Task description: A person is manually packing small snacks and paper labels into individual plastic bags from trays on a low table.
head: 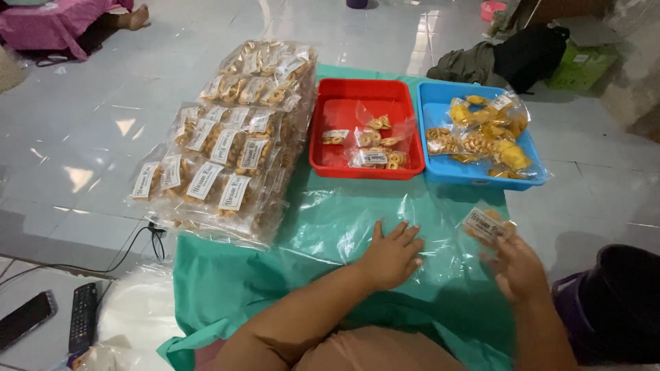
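Left hand [390, 257] flat, fingers spread wide, pinning clear plastic bags [357, 220] on green sheet [227, 288]. Right hand [515, 268], fingers pinching labelled snack packet [487, 225]. Best kept level, clear of blue tray [440, 168].

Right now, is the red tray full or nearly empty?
Nearly empty: the red tray holds only a few small snack packets, with most of its floor bare.

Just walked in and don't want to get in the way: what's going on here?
A person sits at a green sheet on the floor. The left hand lies flat on a clear plastic bag; the right hand holds a small labelled snack packet. Packets lie in a red tray and a blue tray, with stacked bundles on the left.
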